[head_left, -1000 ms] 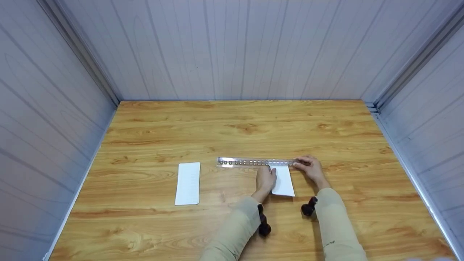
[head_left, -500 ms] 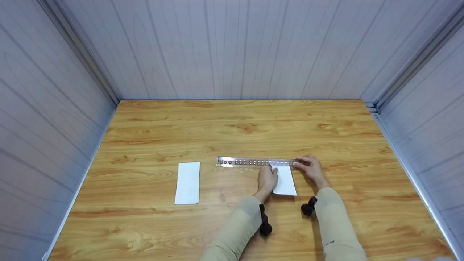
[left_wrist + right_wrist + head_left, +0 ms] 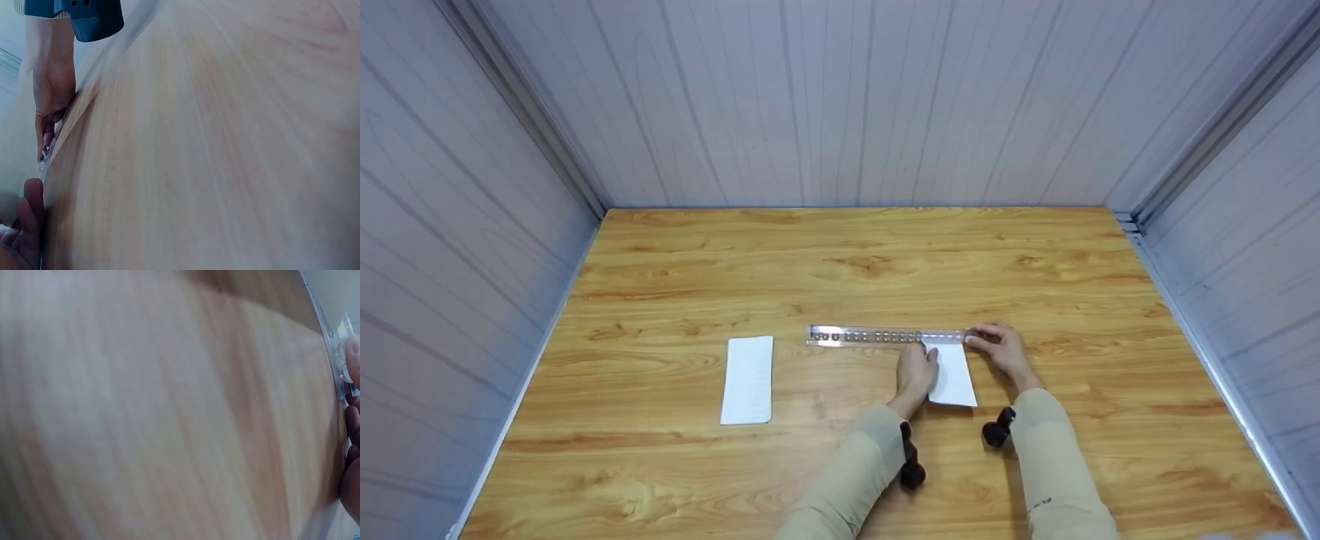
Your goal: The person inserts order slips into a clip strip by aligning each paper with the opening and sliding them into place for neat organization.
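A clear plastic ruler (image 3: pixel 870 335) with a row of round cutouts lies across the middle of the table. My right hand (image 3: pixel 1003 351) pinches its right end between thumb and fingers; in the right wrist view the thumb (image 3: pixel 353 360) rests at the ruler's edge. A small white piece of paper (image 3: pixel 952 375) has its top edge at the ruler's right part, its lower edge slightly raised. With curled fingers my left hand (image 3: pixel 916 373) holds the paper's left side, close beside the ruler. The left fingertips are hidden in the head view.
To the left lies another white paper (image 3: pixel 748 380) with faint lines, flat on the wooden table (image 3: pixel 660 465). Pale panel walls (image 3: pixel 840 105) enclose the table at the back and both sides. Dark wrist cameras (image 3: pixel 913 472) hang under the sleeves.
My left hand and the small paper have shifted slightly to the right along the ruler. The right hand and the ruler stay practically still.
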`<state>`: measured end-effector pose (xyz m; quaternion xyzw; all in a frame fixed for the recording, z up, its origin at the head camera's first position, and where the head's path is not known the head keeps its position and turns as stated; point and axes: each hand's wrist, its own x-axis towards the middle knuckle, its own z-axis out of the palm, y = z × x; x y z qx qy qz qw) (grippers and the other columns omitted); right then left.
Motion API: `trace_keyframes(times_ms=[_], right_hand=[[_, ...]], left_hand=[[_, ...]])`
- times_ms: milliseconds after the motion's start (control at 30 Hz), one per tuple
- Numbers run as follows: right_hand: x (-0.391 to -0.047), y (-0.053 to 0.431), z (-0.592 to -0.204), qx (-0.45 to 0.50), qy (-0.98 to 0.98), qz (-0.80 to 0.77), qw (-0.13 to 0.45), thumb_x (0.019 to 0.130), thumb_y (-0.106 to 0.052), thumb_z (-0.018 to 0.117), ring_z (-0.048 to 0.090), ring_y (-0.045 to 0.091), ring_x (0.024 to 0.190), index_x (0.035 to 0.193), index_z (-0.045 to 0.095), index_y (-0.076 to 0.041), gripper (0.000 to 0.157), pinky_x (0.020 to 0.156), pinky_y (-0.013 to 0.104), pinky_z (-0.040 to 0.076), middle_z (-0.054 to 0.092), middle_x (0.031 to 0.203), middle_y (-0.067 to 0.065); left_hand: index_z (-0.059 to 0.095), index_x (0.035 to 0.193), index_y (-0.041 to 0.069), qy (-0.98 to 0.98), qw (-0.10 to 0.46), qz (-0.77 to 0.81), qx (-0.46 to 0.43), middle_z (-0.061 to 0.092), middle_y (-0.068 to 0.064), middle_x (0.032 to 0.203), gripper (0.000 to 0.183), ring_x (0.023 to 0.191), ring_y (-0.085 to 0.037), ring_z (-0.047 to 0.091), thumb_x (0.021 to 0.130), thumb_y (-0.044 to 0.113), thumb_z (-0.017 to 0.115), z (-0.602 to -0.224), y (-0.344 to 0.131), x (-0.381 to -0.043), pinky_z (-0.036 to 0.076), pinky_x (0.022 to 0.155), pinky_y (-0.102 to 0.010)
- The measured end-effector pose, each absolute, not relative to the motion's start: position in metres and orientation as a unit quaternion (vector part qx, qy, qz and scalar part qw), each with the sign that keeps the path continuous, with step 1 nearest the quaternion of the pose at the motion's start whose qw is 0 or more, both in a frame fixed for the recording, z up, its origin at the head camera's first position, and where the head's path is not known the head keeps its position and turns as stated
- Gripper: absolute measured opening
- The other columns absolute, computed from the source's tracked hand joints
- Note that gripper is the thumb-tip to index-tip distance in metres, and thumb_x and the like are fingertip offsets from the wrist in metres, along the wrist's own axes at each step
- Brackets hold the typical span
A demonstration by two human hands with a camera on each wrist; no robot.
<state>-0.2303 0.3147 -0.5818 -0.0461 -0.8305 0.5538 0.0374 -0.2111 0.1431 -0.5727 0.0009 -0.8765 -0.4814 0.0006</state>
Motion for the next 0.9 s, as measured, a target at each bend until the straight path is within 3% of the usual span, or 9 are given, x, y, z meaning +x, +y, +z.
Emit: trace_keyframes(times_ms=[333, 900], right_hand=[[-0.2299, 0.315, -0.5832, -0.038, -0.809, 0.585, 0.038, 0.075, 0.001, 0.067, 0.05, 0.004, 0.077, 0.099, 0.06, 0.013, 0.028, 0.069, 0.017, 0.045, 0.052, 0.09, 0.014], [-0.2315, 0.3168, -0.5849, -0.038, -0.836, 0.545, 0.048, 0.075, 0.0, 0.067, 0.05, 0.004, 0.08, 0.098, 0.061, 0.011, 0.026, 0.071, 0.014, 0.042, 0.055, 0.092, 0.013]], left_hand=[[0.047, 0.054, 0.007, -0.88, 0.019, -0.475, 0.001, 0.042, -0.001, 0.05, 0.03, 0.048, -0.015, 0.04, 0.081, 0.009, 0.06, -0.5711, 0.1469, -0.2094, 0.037, 0.048, -0.03], [0.049, 0.06, 0.006, -0.881, 0.001, -0.473, -0.005, 0.045, -0.003, 0.058, 0.024, 0.054, -0.017, 0.046, 0.082, 0.01, 0.059, -0.5697, 0.1526, -0.2086, 0.039, 0.053, -0.032]])
